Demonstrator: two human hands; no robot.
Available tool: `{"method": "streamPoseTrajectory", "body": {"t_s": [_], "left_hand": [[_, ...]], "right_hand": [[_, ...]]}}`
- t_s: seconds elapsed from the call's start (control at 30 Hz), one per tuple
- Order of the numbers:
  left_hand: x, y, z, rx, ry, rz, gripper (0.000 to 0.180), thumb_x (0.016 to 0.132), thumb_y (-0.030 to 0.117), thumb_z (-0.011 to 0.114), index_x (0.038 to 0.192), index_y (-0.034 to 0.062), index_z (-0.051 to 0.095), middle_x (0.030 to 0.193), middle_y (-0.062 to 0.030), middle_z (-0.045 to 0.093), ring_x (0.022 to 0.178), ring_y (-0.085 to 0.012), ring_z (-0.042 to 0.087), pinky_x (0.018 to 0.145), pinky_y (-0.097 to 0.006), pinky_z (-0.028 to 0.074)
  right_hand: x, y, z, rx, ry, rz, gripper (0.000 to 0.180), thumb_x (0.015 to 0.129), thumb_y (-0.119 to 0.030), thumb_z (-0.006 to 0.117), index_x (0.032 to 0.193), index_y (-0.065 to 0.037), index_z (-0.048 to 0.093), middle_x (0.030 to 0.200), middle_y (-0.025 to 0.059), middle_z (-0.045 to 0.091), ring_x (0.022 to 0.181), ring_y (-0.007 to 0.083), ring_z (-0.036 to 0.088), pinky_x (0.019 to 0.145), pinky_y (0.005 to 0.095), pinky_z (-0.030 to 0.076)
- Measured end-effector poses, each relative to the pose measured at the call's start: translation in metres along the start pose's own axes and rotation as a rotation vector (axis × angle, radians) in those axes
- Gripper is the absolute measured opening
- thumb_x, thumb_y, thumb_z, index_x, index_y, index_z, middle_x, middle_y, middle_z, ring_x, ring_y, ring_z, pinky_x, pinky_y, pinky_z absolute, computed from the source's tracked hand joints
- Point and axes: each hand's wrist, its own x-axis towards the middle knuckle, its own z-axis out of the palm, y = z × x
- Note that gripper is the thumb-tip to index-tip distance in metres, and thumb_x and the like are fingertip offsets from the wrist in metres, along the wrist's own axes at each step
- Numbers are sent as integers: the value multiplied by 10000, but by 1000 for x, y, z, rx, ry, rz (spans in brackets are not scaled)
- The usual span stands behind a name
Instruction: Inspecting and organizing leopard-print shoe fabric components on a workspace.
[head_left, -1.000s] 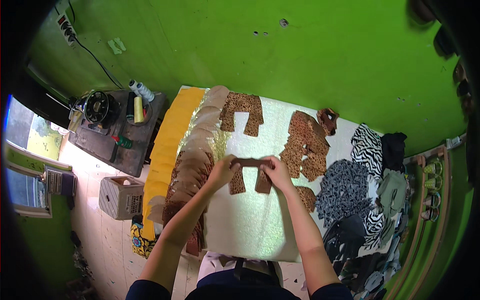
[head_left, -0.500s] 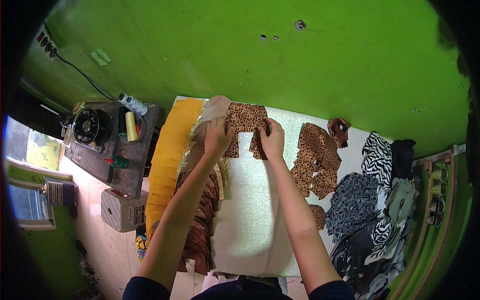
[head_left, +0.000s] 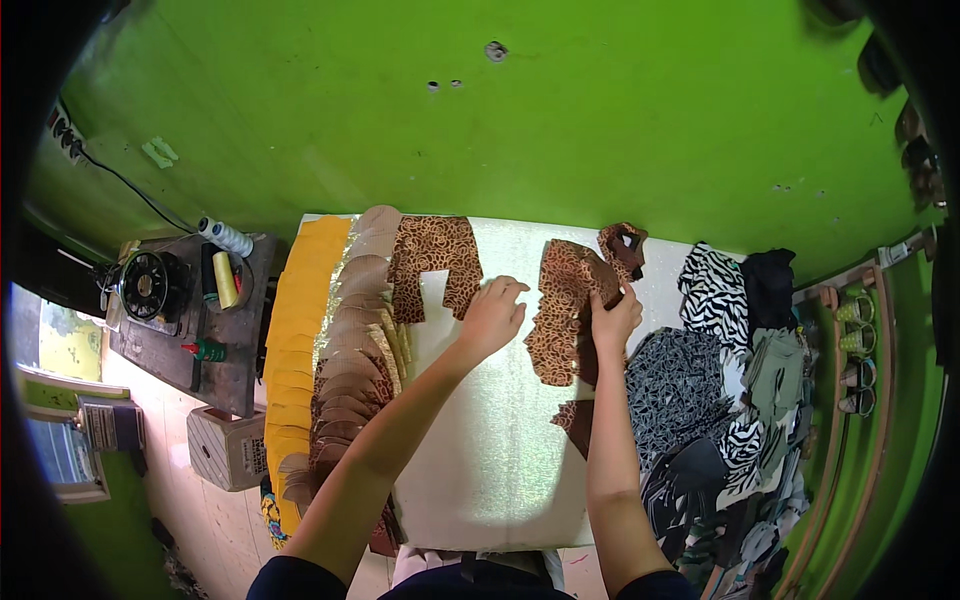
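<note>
A U-shaped piece of brown leopard-print fabric (head_left: 430, 245) lies flat near the far edge of the pale, shiny table (head_left: 480, 460). To its right my left hand (head_left: 493, 316) hovers over the tabletop, fingers stretched out and holding nothing. My right hand (head_left: 613, 318) pinches the right edge of a leopard-print fabric stack (head_left: 560, 330), which is partly lifted and shows a plainer brown underside. Behind that stack is a small curled leopard-print scrap (head_left: 624, 248). Another small leopard-print piece (head_left: 572, 425) lies nearer me, partly hidden by my right forearm.
Fanned rows of yellow pieces (head_left: 305, 300) and brown rounded pieces (head_left: 352, 300) line the table's left side. Grey patterned pieces (head_left: 680, 390) and zebra-print fabric (head_left: 715, 290) are heaped at right. A dark side table (head_left: 215, 350) holds thread cones (head_left: 226, 237). A green wall (head_left: 350, 120) stands behind.
Both hands have left the U-shaped piece, which stays flat. My right hand has moved right and taken the leopard-print stack's edge, lifting it. The view has shifted right.
</note>
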Motion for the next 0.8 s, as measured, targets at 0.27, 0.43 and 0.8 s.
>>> {"method": "streamPoseTrajectory", "body": {"t_s": [0.27,0.43,0.8], "left_hand": [[-1,47,30,-129,-22,-33,213,805,143,538,1005,73,562,972,-111,538,926,-286,532,811,-385,439],[0,76,24,-198,-41,-67,245,827,105,532,1060,27,541,1055,-161,514,924,-291,545,824,-345,440],[-18,141,-6,21,398,-10,542,760,106,612,1253,50,394,1254,-189,385,1111,-352,428,940,-391,364]], "right_hand": [[30,27,-35,609,-253,-91,217,765,-63,630,958,-13,546,805,69,587,770,136,547,701,259,435],[20,8,-83,444,-39,-574,85,739,-14,599,817,-46,611,821,64,616,805,220,554,724,310,438],[-15,-17,-168,160,195,-1310,119,652,-11,598,745,-78,630,891,-9,639,806,178,571,727,334,407]]}}
